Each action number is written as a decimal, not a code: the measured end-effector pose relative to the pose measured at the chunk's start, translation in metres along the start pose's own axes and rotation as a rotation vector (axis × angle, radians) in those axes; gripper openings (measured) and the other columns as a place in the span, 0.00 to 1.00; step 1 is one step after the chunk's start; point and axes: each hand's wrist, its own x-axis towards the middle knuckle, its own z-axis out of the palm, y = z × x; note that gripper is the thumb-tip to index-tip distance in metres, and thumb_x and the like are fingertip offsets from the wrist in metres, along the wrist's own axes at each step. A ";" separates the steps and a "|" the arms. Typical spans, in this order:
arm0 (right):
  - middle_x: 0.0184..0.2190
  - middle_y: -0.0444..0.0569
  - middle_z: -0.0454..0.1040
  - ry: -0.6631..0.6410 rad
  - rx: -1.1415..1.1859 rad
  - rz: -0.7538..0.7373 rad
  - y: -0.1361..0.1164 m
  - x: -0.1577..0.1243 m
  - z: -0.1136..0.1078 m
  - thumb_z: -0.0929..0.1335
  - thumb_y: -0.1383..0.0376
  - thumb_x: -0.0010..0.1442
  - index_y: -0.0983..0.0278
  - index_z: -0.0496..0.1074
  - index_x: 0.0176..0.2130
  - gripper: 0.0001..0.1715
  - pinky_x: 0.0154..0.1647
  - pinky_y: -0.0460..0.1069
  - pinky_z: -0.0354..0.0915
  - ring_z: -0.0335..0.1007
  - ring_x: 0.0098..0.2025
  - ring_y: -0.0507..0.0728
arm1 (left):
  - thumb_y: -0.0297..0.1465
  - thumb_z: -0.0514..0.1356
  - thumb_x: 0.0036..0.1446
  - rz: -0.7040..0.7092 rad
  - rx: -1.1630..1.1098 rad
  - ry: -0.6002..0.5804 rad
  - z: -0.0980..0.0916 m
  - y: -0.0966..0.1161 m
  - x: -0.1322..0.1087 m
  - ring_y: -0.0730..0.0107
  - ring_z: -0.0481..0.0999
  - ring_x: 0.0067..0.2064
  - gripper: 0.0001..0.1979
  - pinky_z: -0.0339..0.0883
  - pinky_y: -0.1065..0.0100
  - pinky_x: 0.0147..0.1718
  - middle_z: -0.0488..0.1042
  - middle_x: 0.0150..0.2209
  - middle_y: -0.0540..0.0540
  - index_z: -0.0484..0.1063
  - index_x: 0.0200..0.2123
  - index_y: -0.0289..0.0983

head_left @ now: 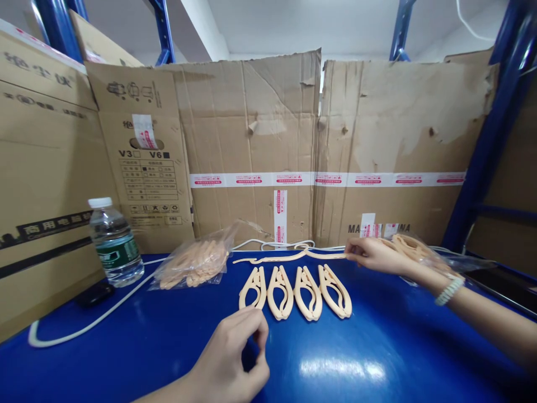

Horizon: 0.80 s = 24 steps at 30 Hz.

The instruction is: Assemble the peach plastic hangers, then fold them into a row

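My right hand [369,253] reaches to the back of the table with its fingers pinched on the right end of an unfolded plastic folding hanger [279,258]. That beige hanger lies spread wide, its hook toward the cardboard. In front of it, several folded hangers [308,294] stand side by side in a row. My left hand [237,352] is nearest to the leftmost folded hanger [244,291] and overlaps its lower end; whether they touch I cannot tell. Its fingers curl round toward the thumb in a ring, and nothing shows between them.
A clear bag of hangers [195,263] lies at left, and another bag [419,252] behind my right forearm. A water bottle [115,246], a black object [95,294] and a white cable [96,322] are at left. Cardboard [251,145] walls the blue table [398,352].
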 end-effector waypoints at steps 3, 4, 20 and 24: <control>0.19 0.46 0.74 0.049 -0.005 0.019 -0.004 -0.014 -0.013 0.63 0.57 0.58 0.62 0.65 0.31 0.10 0.25 0.49 0.63 0.71 0.22 0.57 | 0.19 0.52 0.44 0.026 -0.002 0.057 -0.002 0.001 0.001 0.73 0.65 0.27 0.11 0.58 0.72 0.27 0.65 0.25 0.53 0.53 0.25 0.40; 0.20 0.46 0.74 0.072 -0.009 0.026 -0.004 -0.020 -0.017 0.63 0.57 0.58 0.62 0.65 0.31 0.11 0.25 0.49 0.63 0.71 0.22 0.57 | 0.20 0.52 0.45 0.040 -0.005 0.077 -0.003 0.001 0.002 0.73 0.65 0.27 0.11 0.58 0.72 0.27 0.65 0.24 0.53 0.53 0.25 0.39; 0.25 0.48 0.73 0.363 0.261 -0.042 -0.036 -0.072 0.015 0.67 0.49 0.60 0.61 0.70 0.34 0.17 0.24 0.50 0.68 0.71 0.25 0.57 | 0.28 0.55 0.42 -0.476 -0.328 0.229 -0.008 -0.009 0.016 0.74 0.63 0.26 0.07 0.59 0.72 0.27 0.63 0.23 0.54 0.56 0.21 0.39; 0.27 0.48 0.73 0.393 0.204 -0.061 -0.040 -0.078 0.022 0.66 0.51 0.62 0.61 0.71 0.35 0.16 0.23 0.49 0.67 0.70 0.26 0.57 | 0.30 0.56 0.39 -0.534 -0.412 0.253 -0.006 -0.011 0.018 0.74 0.63 0.25 0.07 0.59 0.71 0.26 0.64 0.22 0.54 0.58 0.20 0.38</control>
